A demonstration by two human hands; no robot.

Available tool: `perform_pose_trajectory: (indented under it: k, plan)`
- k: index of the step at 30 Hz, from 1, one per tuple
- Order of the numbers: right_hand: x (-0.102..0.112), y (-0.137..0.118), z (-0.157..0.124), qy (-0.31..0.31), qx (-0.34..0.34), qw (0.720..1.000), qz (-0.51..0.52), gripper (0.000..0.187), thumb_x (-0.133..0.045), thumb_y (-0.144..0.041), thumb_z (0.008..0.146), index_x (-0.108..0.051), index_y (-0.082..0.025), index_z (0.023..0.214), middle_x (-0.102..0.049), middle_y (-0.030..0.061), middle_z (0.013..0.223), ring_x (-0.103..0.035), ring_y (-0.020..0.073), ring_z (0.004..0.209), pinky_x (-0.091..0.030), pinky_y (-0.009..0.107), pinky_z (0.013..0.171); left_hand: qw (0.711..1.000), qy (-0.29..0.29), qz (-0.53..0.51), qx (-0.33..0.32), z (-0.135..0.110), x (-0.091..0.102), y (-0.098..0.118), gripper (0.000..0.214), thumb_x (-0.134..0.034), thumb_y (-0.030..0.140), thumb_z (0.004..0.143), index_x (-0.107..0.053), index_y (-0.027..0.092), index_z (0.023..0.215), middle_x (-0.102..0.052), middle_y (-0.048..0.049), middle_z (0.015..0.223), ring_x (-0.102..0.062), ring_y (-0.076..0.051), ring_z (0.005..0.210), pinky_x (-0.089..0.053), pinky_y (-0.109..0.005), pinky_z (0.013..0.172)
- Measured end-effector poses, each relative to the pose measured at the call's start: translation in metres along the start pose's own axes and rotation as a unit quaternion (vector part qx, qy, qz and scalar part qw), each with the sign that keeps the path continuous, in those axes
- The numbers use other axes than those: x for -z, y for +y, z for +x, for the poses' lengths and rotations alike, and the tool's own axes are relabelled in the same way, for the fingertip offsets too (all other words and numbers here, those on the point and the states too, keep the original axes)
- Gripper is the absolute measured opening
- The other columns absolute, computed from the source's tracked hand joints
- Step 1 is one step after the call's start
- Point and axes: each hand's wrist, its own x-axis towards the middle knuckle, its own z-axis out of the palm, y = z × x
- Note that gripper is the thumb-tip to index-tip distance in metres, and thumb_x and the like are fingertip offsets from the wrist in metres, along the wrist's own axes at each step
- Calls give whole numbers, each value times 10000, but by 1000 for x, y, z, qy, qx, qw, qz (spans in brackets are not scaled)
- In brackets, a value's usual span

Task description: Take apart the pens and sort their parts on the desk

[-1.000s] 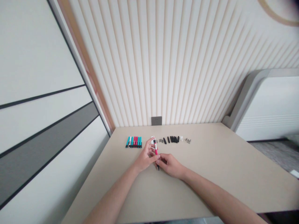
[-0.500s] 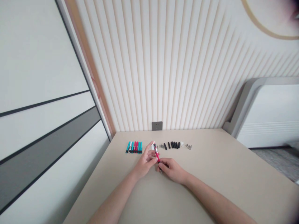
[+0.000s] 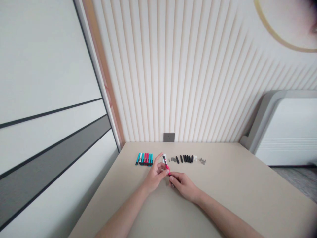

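Between my two hands, tilted above the table, is a pink pen (image 3: 167, 167) with a pale upper end. My left hand (image 3: 155, 173) grips its pink barrel, with the index finger reaching up to the top end. The fingers of my right hand (image 3: 182, 185) pinch the pen's lower, dark end, which they mostly hide. Just behind the pen lie small white sticks (image 3: 164, 158), partly covered by my left fingers. To the left of my left hand is a row of blue, pink and white pen barrels (image 3: 144, 159) with black ends.
Right of the white sticks, small grey springs (image 3: 172, 159) lie beside several black grips (image 3: 187, 159). Farther right are small white pieces (image 3: 195, 158) and a pile of metal tips (image 3: 202, 161). The beige table (image 3: 218, 185) meets a ribbed wall with a dark socket (image 3: 169, 137).
The view has shifted slightly, so everything sits a little lower and to the right. Both hands keep their hold on the pen, and its lower end is more covered by the right fingers.
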Motion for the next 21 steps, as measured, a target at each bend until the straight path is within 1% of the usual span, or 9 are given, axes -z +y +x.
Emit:
perform_pose_trajectory:
  k: [2,4,7,9,12,14,16,18,21]
  plan:
    - [-1,1,1,23,1,999,-25,354,-478,-464,933,-665,-175,1016,-516,-23,676,-391,121,598,-318,240,566,999,29,11,-7,2,0,-1,838,-698,324,827,-190,275,1491,-625,0,901,-595,-142,814,-458,-320,828]
    - [-2,5,2,50,1,997,-52,348,-514,-451,911,-676,-176,1050,-536,-19,677,-407,126,599,-325,244,567,999,47,23,-8,3,1,-3,868,-702,343,822,-166,273,1501,-637,-4,896,-601,-149,815,-458,-324,826]
    - [5,13,6,102,1,991,-89,353,-507,-435,905,-686,-180,1071,-629,20,748,-490,155,638,-384,269,615,998,45,49,-2,3,4,-5,878,-671,363,848,-109,274,1516,-661,-38,968,-610,-157,825,-460,-336,827]
    - [17,19,9,154,-11,980,-125,369,-497,-430,905,-675,-184,1114,-675,51,814,-544,182,675,-419,294,656,995,38,95,-8,2,6,-4,817,-620,364,881,-118,275,1519,-659,-56,1025,-607,-161,838,-463,-345,832]
    - [50,26,13,243,-37,950,-195,382,-473,-418,908,-655,-170,1135,-693,74,843,-593,205,718,-442,321,701,969,12,242,-45,0,12,-1,593,-551,357,909,-343,260,1456,-653,-40,969,-596,-179,863,-456,-364,874]
    - [80,33,11,300,-44,918,-255,361,-463,-397,908,-652,-170,1116,-700,80,879,-616,219,794,-444,334,763,939,-40,332,-78,-1,17,2,440,-522,341,919,-500,273,1353,-653,-38,952,-592,-200,927,-424,-390,948]
    - [114,43,4,345,-71,886,-300,355,-422,-370,923,-646,-176,1119,-701,90,975,-628,223,869,-443,328,786,920,-64,375,-94,-2,20,4,413,-490,320,934,-512,283,1344,-655,-40,956,-594,-207,945,-418,-396,963]
    - [147,58,-9,388,-144,839,-353,345,-418,-352,916,-660,-180,1092,-704,98,1003,-632,241,913,-442,330,783,911,-72,394,-99,-2,22,6,380,-478,307,940,-544,282,1313,-659,-43,952,-601,-209,934,-432,-391,949]
    - [187,87,-31,411,-288,771,-392,353,-423,-342,909,-665,-201,1123,-709,112,1009,-645,263,926,-449,337,745,904,-74,406,-109,-2,23,6,296,-496,307,933,-639,271,1189,-675,-51,944,-611,-214,915,-456,-374,919]
